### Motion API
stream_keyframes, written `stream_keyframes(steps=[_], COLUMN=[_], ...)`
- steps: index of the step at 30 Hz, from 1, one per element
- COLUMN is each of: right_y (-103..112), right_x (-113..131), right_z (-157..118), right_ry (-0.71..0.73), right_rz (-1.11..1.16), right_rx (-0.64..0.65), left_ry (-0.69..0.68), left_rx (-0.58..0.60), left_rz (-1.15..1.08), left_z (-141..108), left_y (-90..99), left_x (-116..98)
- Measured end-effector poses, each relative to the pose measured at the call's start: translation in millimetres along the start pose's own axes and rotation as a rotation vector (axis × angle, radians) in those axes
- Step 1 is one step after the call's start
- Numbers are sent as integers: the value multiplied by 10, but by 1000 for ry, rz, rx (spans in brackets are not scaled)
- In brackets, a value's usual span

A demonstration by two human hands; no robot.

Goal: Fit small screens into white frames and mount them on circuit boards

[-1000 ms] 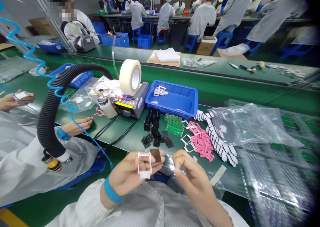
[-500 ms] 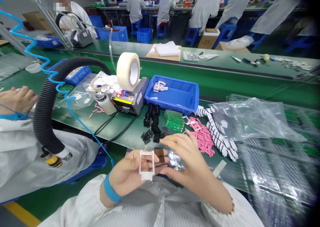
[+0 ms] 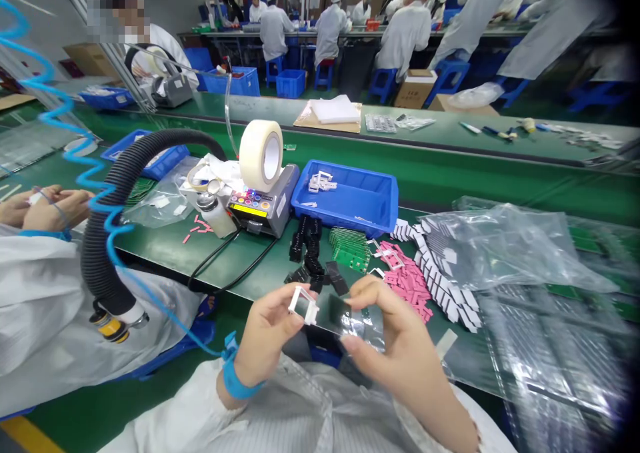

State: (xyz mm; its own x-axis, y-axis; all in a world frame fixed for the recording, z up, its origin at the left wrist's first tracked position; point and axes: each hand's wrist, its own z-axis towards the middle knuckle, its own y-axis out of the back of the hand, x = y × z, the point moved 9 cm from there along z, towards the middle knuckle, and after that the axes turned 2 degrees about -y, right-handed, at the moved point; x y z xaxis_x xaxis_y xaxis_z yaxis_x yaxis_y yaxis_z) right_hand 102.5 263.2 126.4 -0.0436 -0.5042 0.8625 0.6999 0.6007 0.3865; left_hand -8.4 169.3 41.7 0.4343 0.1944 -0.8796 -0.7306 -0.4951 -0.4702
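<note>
Between the thumb and fingers of my left hand (image 3: pixel 270 330) is a small white plastic frame (image 3: pixel 311 316), tilted and with its opening visible. My right hand (image 3: pixel 395 336) pinches a thin dark rectangular panel (image 3: pixel 334 312) by its edge, just right of the frame; the two pieces are apart. Beyond my hands lie stacked black pieces (image 3: pixel 313 256) and a row of green circuit boards (image 3: pixel 350 248). Pink strips (image 3: pixel 409 283) are heaped right of the boards, with white frames on their near side. A clear plastic bag partly shows behind my right fingers.
A blue bin (image 3: pixel 345 200) holds a few white frames. Left of it stand a tape dispenser (image 3: pixel 263 210) with a tape roll (image 3: pixel 261 155) and a bottle (image 3: pixel 215 214). A black hose (image 3: pixel 97 240) arches beside a co-worker's hands (image 3: pixel 55 206). White pieces (image 3: pixel 445 283) and plastic sheets (image 3: pixel 520 246) lie right.
My left hand has turned and raised the white frame, now pinched at its edge. The dark panel has gone from my left fingers into my right hand. The view has tilted slightly upward.
</note>
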Motion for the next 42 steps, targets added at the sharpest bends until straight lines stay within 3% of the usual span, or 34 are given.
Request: stream_keyframes(steps=[2,5,10,14,17,20,23,28,30,33,37,42], right_y=[-58,-132,-119,-164,-246,-253,-3,982,1240,1310,1152,1009], right_x=[59,104,88,25,-4,-107,-372,-1163,-1427,-1741,-2025,-2192], right_z=[-9,-11,-31,-23,15,42,19,-71,5,308,745,865], right_ry=[-19,-24,1,-5,-11,-66,-164,-490,-556,-565,-515,-446], right_rz=[-119,-294,-431,-484,-538,-587,-568,-760,-832,-888,-968,-1054], right_rx=[13,0,-93,-89,-50,14,45,-120,-159,-123,8,144], left_ry=[-104,-196,-227,-258,-177,14,227,482,520,560,581,600], left_rx=[-59,-51,-90,-121,-187,-177,-70,29,65,111,129,73], left_rz=[169,320,301,325,252,3,-310,-480,-500,-517,-517,-513], left_z=[-8,-28,-30,-24,9,58,59,-51,-90,-142,-170,-184], left_y=[29,-48,-58,-36,22,7,-119,-185,-193,-203,-155,-25], left_x=[-55,-112,-76,-12,133,395,633,850,896,955,962,915])
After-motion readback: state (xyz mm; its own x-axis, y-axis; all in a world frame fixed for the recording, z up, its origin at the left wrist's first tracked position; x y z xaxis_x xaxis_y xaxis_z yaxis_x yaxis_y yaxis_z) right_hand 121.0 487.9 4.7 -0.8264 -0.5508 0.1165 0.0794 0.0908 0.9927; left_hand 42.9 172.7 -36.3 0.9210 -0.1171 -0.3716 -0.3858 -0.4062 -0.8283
